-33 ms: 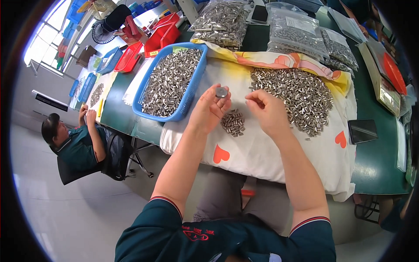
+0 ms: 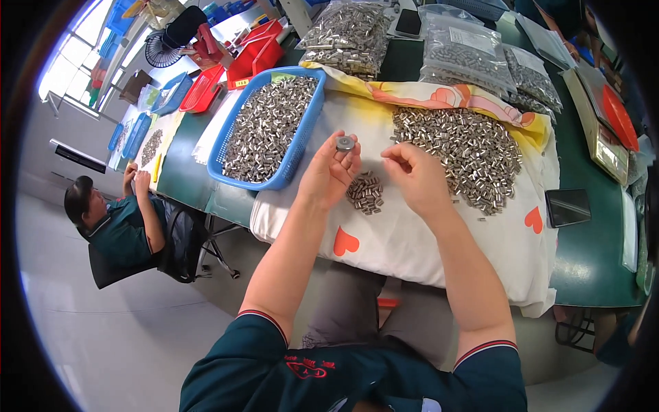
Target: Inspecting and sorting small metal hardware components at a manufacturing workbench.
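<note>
My left hand (image 2: pixel 326 177) is palm up, thumb and fingers closed round a small round grey metal piece (image 2: pixel 345 145) with a ringed face. Just to its right, my right hand (image 2: pixel 422 182) is pinched, thumb against forefinger. Whatever may be between those fingertips is too small or hidden to make out. Below and between both hands, a small heap of short metal cylinders (image 2: pixel 365 193) lies on a white cloth (image 2: pixel 412 247) with orange hearts. A much larger heap of the same cylinders (image 2: pixel 480 154) spreads beyond my right hand.
A blue basket (image 2: pixel 312 120) full of cylinders stands left of my hands. Bulging clear bags of metal parts (image 2: pixel 463 51) line the back. A black phone-like device (image 2: pixel 568 207) lies at right on the green table (image 2: pixel 597 268). Another person (image 2: pixel 123 220) sits working at far left.
The round metal piece has tilted slightly in my left hand, so its ringed face shows more. My right hand's pinched fingertips have shifted a touch to the left.
</note>
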`<state>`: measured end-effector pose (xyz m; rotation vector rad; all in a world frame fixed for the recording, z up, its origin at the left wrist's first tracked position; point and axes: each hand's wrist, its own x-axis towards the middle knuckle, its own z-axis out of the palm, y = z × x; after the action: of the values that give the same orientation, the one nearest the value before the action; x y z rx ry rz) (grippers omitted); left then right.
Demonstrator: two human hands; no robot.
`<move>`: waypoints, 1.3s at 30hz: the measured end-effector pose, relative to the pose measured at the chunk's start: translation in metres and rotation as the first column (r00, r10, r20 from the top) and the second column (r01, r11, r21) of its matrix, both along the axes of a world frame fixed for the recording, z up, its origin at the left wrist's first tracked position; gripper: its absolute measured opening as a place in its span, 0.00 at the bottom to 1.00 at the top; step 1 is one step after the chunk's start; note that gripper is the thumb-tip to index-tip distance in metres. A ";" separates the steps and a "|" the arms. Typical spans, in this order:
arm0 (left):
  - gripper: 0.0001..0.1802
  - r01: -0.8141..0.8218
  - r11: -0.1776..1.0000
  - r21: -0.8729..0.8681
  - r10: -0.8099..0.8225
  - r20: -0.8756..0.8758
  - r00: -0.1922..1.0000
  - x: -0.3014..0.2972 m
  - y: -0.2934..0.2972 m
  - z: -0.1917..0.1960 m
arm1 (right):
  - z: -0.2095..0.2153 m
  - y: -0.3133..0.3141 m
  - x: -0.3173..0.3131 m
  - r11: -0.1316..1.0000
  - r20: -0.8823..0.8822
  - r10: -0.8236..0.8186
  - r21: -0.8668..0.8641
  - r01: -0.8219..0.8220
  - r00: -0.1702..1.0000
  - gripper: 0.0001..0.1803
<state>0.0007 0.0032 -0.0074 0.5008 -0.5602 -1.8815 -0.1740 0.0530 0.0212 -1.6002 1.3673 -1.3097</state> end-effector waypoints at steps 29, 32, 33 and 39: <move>0.11 0.115 0.990 0.076 -0.122 0.100 0.987 -0.013 0.044 0.022 | 0.043 -0.002 0.010 0.952 -0.225 0.294 -0.020 -0.306 0.929 0.18; 0.10 0.088 0.989 0.118 -0.093 0.044 0.995 -0.013 0.042 0.014 | 0.040 -0.008 0.016 0.943 -0.077 0.331 0.049 -0.328 0.941 0.17; 0.09 0.067 0.985 0.157 -0.063 -0.034 0.997 -0.014 0.040 0.006 | 0.038 -0.013 0.022 0.955 -0.136 0.296 0.048 -0.292 0.945 0.17; 0.08 -0.242 0.962 0.130 0.220 0.165 0.962 -0.027 0.017 0.011 | 0.016 -0.039 0.032 0.994 -0.046 0.078 0.074 -0.074 0.996 0.17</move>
<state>-0.0261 0.0204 0.0040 0.7771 -0.4387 -1.6774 -0.1418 0.0143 0.0373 -1.6288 1.3538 -1.1703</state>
